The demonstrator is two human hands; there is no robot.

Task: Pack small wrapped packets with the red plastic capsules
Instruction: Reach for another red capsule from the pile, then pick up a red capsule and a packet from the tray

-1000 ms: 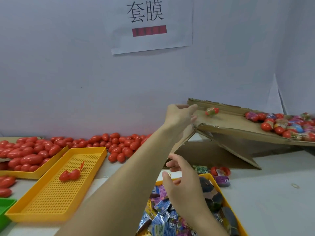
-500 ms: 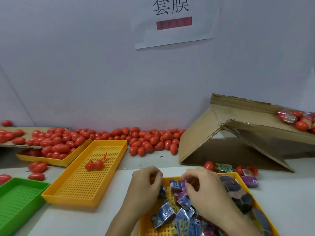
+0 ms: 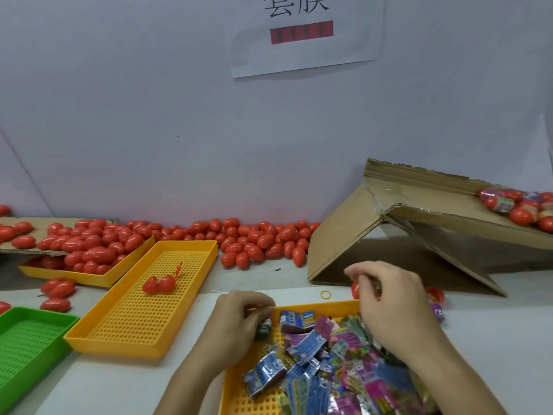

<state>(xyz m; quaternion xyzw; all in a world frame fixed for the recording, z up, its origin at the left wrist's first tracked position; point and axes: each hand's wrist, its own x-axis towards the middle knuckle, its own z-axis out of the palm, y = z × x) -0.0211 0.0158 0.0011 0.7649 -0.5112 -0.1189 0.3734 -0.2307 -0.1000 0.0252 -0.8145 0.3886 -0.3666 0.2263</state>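
Small wrapped packets [image 3: 329, 369] in blue, pink and green foil fill a yellow tray [image 3: 317, 305] at the bottom centre. My left hand [image 3: 239, 319] curls over the tray's far left corner and grips a small dark packet [image 3: 265, 326]. My right hand [image 3: 389, 307] is at the tray's far right corner, its fingertips pinching a small greenish packet [image 3: 374, 285]. A red capsule [image 3: 355, 290] lies just behind those fingers. Many red capsules [image 3: 257, 241] lie in a row along the wall.
An open red capsule [image 3: 158, 284] lies in a perforated yellow tray [image 3: 143, 324]. Another yellow tray [image 3: 98, 277] at the left holds several capsules, and a green tray [image 3: 24, 339] is at the lower left. A tilted cardboard box [image 3: 419, 235] carries wrapped capsules [image 3: 520, 205].
My left hand came down from the cardboard box to the packet tray. My right hand has moved from the tray's middle to its far right corner. The camera tilted down and left.
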